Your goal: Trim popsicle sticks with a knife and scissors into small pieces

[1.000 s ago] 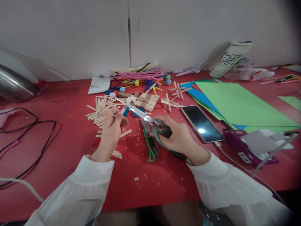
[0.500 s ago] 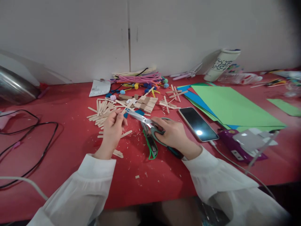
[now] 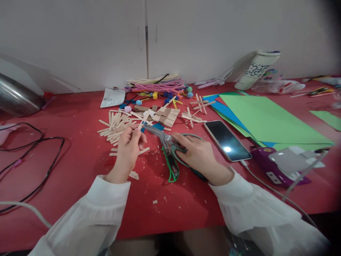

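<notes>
My left hand (image 3: 128, 149) pinches a thin wooden craft stick (image 3: 141, 122) that points up and to the right. My right hand (image 3: 195, 153) grips the green handles of a pair of scissors (image 3: 160, 133), whose steel blades reach left to the stick's upper part. A pile of loose wooden sticks (image 3: 115, 124) lies just behind my left hand. A small panel of glued sticks (image 3: 166, 115) sits behind the scissor blades. A green-handled cutter (image 3: 170, 165) lies on the red table (image 3: 80, 156) between my hands.
A phone (image 3: 227, 139) lies right of my right hand, with green and blue paper sheets (image 3: 263, 119) and a purple glue gun (image 3: 277, 165) beyond. Pipe cleaners and pompoms (image 3: 160, 89) sit by the wall. Black cables (image 3: 34, 160) loop at the left. Wood chips litter the table.
The scissor blades have closed in on the stick and dropped slightly. Both hands stay nearly in place; the view has shifted a little.
</notes>
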